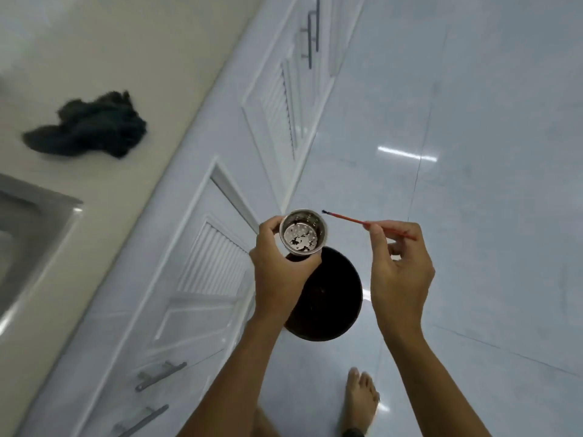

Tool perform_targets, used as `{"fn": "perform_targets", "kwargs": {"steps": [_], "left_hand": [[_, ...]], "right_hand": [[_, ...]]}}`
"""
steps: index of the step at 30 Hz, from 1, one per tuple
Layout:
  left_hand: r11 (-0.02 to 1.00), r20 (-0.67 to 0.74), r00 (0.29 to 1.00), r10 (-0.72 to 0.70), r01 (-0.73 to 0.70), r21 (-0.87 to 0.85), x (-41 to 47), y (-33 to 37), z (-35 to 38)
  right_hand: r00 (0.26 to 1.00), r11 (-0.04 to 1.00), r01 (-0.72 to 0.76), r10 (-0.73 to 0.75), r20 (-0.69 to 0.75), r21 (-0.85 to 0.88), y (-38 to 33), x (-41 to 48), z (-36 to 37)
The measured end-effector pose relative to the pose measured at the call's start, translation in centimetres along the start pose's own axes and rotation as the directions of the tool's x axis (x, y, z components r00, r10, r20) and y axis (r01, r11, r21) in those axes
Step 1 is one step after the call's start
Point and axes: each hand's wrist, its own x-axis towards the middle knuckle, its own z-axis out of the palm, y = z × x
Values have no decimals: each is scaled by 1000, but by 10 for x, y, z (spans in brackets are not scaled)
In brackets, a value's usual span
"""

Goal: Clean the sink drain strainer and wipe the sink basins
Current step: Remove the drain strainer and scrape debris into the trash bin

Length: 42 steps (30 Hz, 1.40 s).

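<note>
L hand [277, 272] is gripping metal sink strainer [303, 231] w/ dark gunk inside, above dark round bin [331, 298]. R hand [400, 266] is pinching thin red stick [350, 218], tip just beside strainer rim.

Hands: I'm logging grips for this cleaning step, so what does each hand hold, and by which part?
The left hand grips the metal strainer cup around its side wall. The right hand pinches the thin red stick near its rear end.
</note>
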Motion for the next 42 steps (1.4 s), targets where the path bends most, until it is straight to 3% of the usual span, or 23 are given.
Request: {"fn": "perform_targets", "kwargs": {"steps": [8,15,20,28,35,42], "left_hand": [[983,-219,967,131,-156,-97,7,153,-109],[984,-438,889,136,-174,-47,-3,177,-229],[995,-543,838,47,-86,-48,-38,131,-318],[987,-675,723,-144,158,-42,-107,4,-454],[952,-559,803,-207,297,75,-102,-73,-509],[895,-392,885,-252,367,253,-32,-125,-492]], "right_hand": [[986,966,165,-166,-10,200,-188,9,9],[946,921,231,-288,151,313,-277,-58,65],[895,906,211,-330,301,367,-300,-133,119],[723,891,227,-425,545,394,-313,-265,204],[651,903,271,-428,627,334,-304,-310,257],[657,914,325,-403,637,243,-284,-294,291]]}}
